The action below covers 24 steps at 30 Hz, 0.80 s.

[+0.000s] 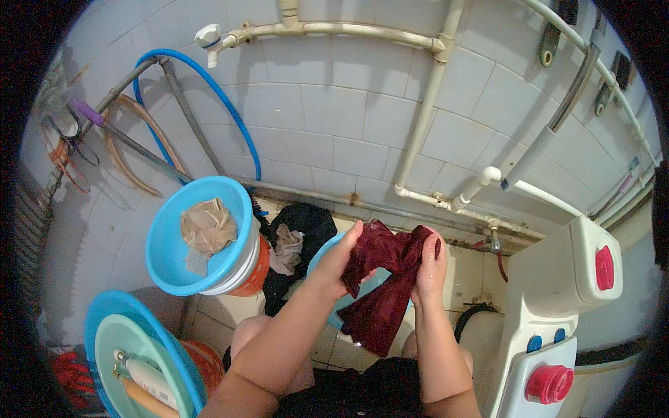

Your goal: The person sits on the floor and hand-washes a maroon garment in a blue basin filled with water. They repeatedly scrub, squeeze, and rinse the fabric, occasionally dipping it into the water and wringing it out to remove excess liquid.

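Observation:
A dark maroon cloth (380,306), wet-looking and bunched at the top, is stretched between my two hands. My left hand (338,263) grips its left side, and my right hand (430,268) closes on the right side with the thumb on top. One part of the fabric hangs down between my forearms. Below it a light blue basin (337,245) shows in part; the cloth and my hands hide most of its inside.
On the left, a blue basin (164,265) holding a beige cloth (209,226) sits on a bucket (254,268). Nearer are nested basins (104,306) with a white bottle (150,380). Dark clothes (313,221) lie behind. White containers with red caps (550,383) stand right.

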Each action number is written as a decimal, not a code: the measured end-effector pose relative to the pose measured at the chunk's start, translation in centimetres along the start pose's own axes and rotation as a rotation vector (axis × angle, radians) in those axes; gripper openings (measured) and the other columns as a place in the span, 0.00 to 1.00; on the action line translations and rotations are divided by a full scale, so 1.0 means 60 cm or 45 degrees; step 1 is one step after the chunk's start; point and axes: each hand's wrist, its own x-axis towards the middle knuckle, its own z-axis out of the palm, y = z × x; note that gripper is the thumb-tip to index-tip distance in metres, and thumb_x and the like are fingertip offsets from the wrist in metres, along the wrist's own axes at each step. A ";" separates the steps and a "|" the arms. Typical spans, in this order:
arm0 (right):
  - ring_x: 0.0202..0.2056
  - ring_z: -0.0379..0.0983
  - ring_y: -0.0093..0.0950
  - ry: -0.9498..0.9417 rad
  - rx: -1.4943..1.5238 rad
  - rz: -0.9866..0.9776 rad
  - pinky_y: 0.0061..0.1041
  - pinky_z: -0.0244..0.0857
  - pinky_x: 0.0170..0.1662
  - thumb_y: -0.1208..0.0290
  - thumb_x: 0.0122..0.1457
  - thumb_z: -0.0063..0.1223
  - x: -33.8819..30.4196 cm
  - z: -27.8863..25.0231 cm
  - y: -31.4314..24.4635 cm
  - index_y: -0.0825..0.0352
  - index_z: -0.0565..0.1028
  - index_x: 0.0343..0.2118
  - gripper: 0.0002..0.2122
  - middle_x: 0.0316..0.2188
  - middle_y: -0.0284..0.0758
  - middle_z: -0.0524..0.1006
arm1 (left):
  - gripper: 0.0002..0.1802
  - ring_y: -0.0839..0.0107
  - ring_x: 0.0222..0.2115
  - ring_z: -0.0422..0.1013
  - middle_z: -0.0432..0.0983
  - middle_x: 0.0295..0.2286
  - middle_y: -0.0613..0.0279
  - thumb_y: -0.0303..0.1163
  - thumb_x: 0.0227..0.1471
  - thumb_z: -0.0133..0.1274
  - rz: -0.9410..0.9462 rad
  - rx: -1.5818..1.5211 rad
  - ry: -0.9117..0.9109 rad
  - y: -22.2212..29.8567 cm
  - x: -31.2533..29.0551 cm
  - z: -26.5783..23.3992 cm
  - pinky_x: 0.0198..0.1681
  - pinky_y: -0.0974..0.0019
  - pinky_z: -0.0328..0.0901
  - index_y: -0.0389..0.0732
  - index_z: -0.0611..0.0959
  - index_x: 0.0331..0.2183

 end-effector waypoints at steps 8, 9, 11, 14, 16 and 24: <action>0.43 0.63 0.24 -0.091 -0.318 0.330 0.27 0.57 0.49 0.57 0.59 0.44 -0.009 -0.016 0.040 0.63 0.64 0.48 0.18 0.43 0.32 0.68 | 0.13 0.72 0.30 0.71 0.74 0.32 0.65 0.42 0.51 0.51 0.109 -0.397 -0.136 0.026 -0.006 -0.023 0.27 0.68 0.70 0.46 0.75 0.36; 0.43 0.63 0.24 -0.077 -0.261 0.420 0.28 0.57 0.48 0.57 0.59 0.44 -0.019 -0.012 0.044 0.62 0.63 0.48 0.19 0.43 0.31 0.68 | 0.13 0.71 0.30 0.72 0.73 0.33 0.64 0.40 0.51 0.51 0.156 -0.322 -0.131 0.012 0.003 -0.028 0.29 0.66 0.70 0.45 0.74 0.37; 0.43 0.64 0.26 -0.108 -0.205 0.652 0.34 0.57 0.48 0.52 0.57 0.45 -0.041 0.002 0.034 0.60 0.61 0.48 0.21 0.41 0.31 0.68 | 0.16 0.66 0.33 0.72 0.72 0.35 0.59 0.33 0.49 0.51 0.258 -0.295 -0.076 -0.001 0.021 -0.030 0.35 0.62 0.69 0.42 0.69 0.41; 0.46 0.64 0.33 -0.372 0.300 1.144 0.40 0.58 0.48 0.45 0.56 0.40 -0.057 0.005 0.020 0.62 0.63 0.48 0.26 0.45 0.35 0.68 | 0.16 0.65 0.36 0.71 0.73 0.36 0.59 0.31 0.48 0.51 0.426 0.048 0.095 0.001 0.016 0.003 0.38 0.63 0.67 0.42 0.71 0.42; 0.46 0.66 0.34 -0.359 0.455 1.056 0.38 0.60 0.48 0.41 0.55 0.37 -0.050 0.012 0.002 0.63 0.66 0.44 0.28 0.44 0.36 0.70 | 0.21 0.65 0.37 0.69 0.71 0.37 0.58 0.29 0.46 0.51 0.361 0.235 0.016 -0.028 0.019 0.005 0.41 0.62 0.66 0.40 0.69 0.45; 0.35 0.71 0.30 -0.273 0.257 0.382 0.28 0.66 0.40 0.65 0.53 0.50 0.012 -0.034 -0.028 0.69 0.67 0.44 0.18 0.37 0.37 0.74 | 0.30 0.64 0.43 0.65 0.70 0.39 0.58 0.52 0.54 0.42 -0.032 0.469 -0.001 -0.078 0.019 -0.002 0.52 0.61 0.55 0.36 0.69 0.47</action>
